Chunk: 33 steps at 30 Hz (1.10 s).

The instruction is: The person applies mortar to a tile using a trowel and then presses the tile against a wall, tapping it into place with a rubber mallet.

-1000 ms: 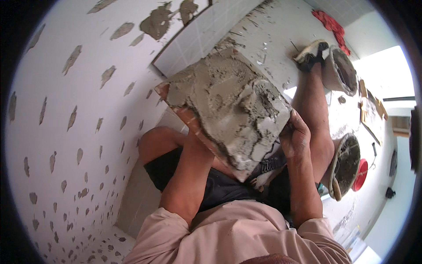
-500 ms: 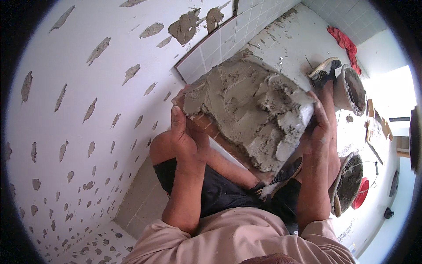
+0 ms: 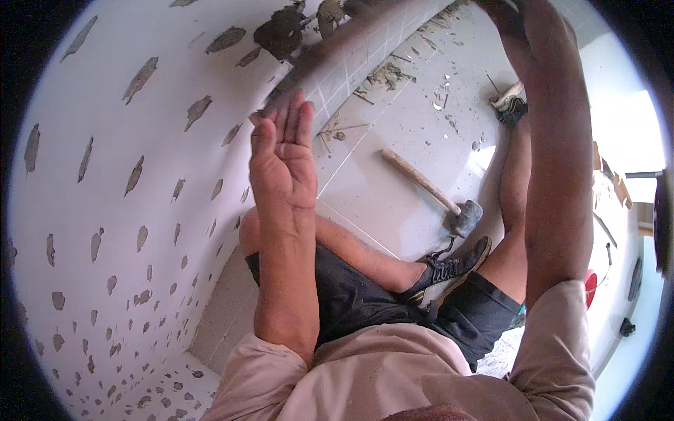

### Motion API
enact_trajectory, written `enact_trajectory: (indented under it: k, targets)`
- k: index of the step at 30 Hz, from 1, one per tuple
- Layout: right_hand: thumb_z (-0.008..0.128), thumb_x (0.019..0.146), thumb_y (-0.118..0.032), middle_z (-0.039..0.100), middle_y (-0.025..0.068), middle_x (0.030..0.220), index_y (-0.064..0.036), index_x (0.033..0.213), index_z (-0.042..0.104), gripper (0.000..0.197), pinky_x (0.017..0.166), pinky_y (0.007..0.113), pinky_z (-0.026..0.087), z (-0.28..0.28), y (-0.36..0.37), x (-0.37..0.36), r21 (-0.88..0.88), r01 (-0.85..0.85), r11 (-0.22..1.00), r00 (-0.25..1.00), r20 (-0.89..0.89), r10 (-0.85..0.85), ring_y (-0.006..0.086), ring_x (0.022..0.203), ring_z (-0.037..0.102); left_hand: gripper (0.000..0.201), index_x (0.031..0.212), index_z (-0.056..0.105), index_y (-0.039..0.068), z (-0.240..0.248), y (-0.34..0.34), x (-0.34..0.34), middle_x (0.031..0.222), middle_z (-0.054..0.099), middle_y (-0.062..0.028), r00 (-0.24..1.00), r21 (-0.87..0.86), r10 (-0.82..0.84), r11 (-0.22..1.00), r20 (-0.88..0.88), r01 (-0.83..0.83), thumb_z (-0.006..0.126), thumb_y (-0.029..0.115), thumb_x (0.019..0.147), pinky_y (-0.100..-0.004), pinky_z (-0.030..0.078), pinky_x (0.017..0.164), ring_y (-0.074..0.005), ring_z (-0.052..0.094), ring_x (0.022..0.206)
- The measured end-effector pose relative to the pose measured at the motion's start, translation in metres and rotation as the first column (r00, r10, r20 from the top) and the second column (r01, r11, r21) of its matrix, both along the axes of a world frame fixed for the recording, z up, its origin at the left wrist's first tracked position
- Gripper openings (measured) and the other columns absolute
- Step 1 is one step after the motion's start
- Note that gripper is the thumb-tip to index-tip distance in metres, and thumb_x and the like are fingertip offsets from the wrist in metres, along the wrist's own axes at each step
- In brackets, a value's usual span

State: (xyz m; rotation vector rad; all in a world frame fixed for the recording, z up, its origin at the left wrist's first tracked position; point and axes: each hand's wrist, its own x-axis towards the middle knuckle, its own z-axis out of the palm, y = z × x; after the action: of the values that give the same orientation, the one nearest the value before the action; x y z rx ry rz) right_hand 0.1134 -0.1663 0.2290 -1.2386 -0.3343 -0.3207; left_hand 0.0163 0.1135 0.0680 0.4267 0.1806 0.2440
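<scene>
A large tile (image 3: 351,42), smeared by motion, stands tilted along the wall at the top. Its mortar-covered face is turned away from me, toward the wall. My left hand (image 3: 284,158) is at the tile's near lower corner, palm up. Its fingers are stretched out and their tips meet the tile. My right arm reaches far forward; my right hand (image 3: 507,10) is at the top edge, dark and partly cut off, so its fingers are hidden. Between my legs a mallet (image 3: 425,181) with a wooden handle and dark head lies on the floor.
The white wall (image 3: 105,203) at left is pitted with chipped marks and carries mortar patches (image 3: 279,34). Mortar crumbs (image 3: 390,76) and thin sticks lie along the wall's foot. My crossed leg and shoe (image 3: 449,272) are close to the mallet. A red container (image 3: 590,288) is partly behind my right arm.
The mortar-covered tile has swung up and away to the wall, uncovering the mallet and floor. My right arm has stretched forward; my left hand has risen slightly and straightened its fingers.
</scene>
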Motion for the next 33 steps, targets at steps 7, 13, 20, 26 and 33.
enact_trajectory:
  k: [7,13,20,26,33]
  targets:
    - [0.069,0.099,-0.023,0.071,0.0196,0.086,0.0094,0.099,0.069,0.032,0.072,0.038,0.062,0.043,0.058,0.05,-0.149,0.085,0.985,0.989,0.135,-0.065,0.0281,0.073,0.07,0.063,0.131,0.039,-0.024,0.016,0.009,0.014,0.134,0.052,-0.0319,0.996,0.088,0.022,0.996,-0.086,-0.015,0.065,0.026,0.101,-0.0478,0.046,0.117,-0.038,0.055,0.129]
    - [0.075,0.095,-0.023,0.07,0.0194,0.083,0.009,0.099,0.07,0.033,0.066,0.039,0.063,0.056,0.067,0.091,-0.204,0.067,0.977,0.996,0.063,-0.055,0.0279,0.068,0.069,0.062,0.13,0.038,-0.024,0.012,0.011,0.027,0.133,0.052,-0.0334,0.996,0.064,0.003,0.998,-0.092,0.003,0.061,0.027,0.104,-0.0489,0.05,0.114,-0.0397,0.056,0.13]
    - [0.077,0.093,-0.027,0.07,0.0176,0.085,0.0088,0.096,0.07,0.036,0.065,0.04,0.063,0.063,0.08,0.099,-0.281,0.098,0.955,0.995,0.037,-0.092,0.0275,0.067,0.069,0.064,0.142,0.033,-0.02,0.021,0.004,0.037,0.143,0.05,-0.0328,0.965,0.016,0.018,1.0,-0.26,-0.015,0.051,0.03,0.107,-0.0523,0.048,0.115,-0.0405,0.054,0.134]
    - [0.075,0.094,-0.025,0.071,0.017,0.087,0.0077,0.097,0.07,0.033,0.062,0.039,0.062,0.055,0.085,0.099,-0.243,0.086,0.966,0.996,0.049,-0.076,0.0262,0.067,0.069,0.062,0.139,0.037,-0.02,0.017,0.011,0.04,0.141,0.052,-0.0325,0.968,0.034,0.014,0.999,-0.249,-0.005,0.049,0.032,0.109,-0.0524,0.05,0.113,-0.0394,0.055,0.133]
    - [0.074,0.095,-0.026,0.071,0.0163,0.088,0.0072,0.1,0.07,0.034,0.065,0.04,0.062,0.051,0.087,0.11,-0.28,0.11,0.954,0.991,-0.047,-0.128,0.0269,0.072,0.071,0.071,0.137,0.029,-0.024,0.016,0.015,0.038,0.134,0.049,-0.0342,0.981,0.087,-0.038,0.995,-0.192,0.055,0.06,0.031,0.104,-0.0477,0.053,0.11,-0.0402,0.058,0.126]
